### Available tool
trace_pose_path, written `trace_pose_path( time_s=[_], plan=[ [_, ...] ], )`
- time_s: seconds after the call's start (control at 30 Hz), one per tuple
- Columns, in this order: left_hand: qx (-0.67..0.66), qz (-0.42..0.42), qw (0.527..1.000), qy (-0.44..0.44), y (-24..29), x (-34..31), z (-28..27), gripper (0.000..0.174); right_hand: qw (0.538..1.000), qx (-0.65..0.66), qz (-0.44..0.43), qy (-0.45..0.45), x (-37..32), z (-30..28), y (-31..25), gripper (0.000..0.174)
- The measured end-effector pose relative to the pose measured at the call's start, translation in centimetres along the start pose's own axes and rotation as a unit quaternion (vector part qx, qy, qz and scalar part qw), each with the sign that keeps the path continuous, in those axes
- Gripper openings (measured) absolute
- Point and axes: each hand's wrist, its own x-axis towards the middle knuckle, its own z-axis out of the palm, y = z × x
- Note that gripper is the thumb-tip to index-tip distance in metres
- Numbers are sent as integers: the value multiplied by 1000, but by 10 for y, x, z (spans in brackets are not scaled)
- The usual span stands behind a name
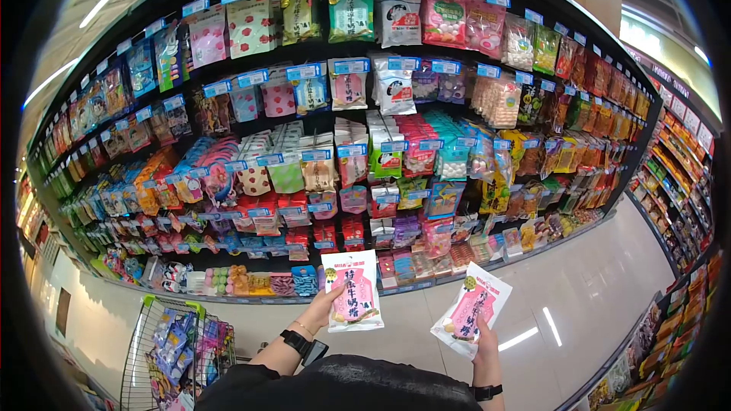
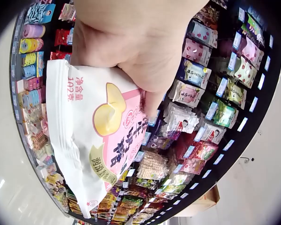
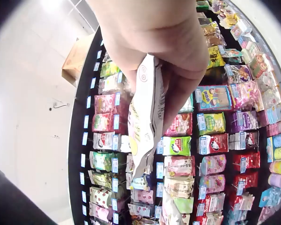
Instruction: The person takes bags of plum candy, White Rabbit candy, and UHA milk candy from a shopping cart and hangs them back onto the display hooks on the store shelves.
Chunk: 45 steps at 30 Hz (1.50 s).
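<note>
My left hand [image 1: 326,309] grips a white and pink candy bag [image 1: 352,291] by its left side, its printed front facing me. In the left wrist view the thumb presses over the front of that bag [image 2: 100,126]. A second bag of the same design [image 1: 472,310], tilted to the right, is pinched at its lower right side by my right hand [image 1: 486,354]. The right wrist view shows this bag [image 3: 147,117] edge-on between thumb and fingers. Both bags are held up before the shelf, apart from each other.
A long black shelf rack [image 1: 304,52] curves across the view, hung with rows of candy bags under blue price tags. At the lower left stands a shopping cart [image 1: 196,308] with packages in it. Tiled floor [image 1: 304,318] lies below; another shelf [image 1: 678,171] is at the right.
</note>
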Motion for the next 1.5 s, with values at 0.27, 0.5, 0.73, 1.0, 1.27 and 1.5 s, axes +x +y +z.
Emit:
trace_pose_path(
  time_s=[0.27,0.5,0.73,1.0,1.27,1.5],
  plan=[
    [12,62,998,25,10,-20,-27,35,999,-14,7,-32,-5,26,15,38],
    [2,83,996,36,29,-66,-47,33,997,-37,35,-56,-15,57,44,38],
    [-20,151,984,95,50,-156,-111,38,989,-55,101,-91,-40,110,107,38],
    [27,216,956,197,72,-275,-159,36,963,-124,190,-143,-98,185,190,34],
    [1,243,954,174,85,-325,-173,36,944,-158,204,-205,-152,228,205,38],
    [9,201,957,210,88,-332,-195,38,934,-236,181,-199,-170,258,197,38]
  ],
)
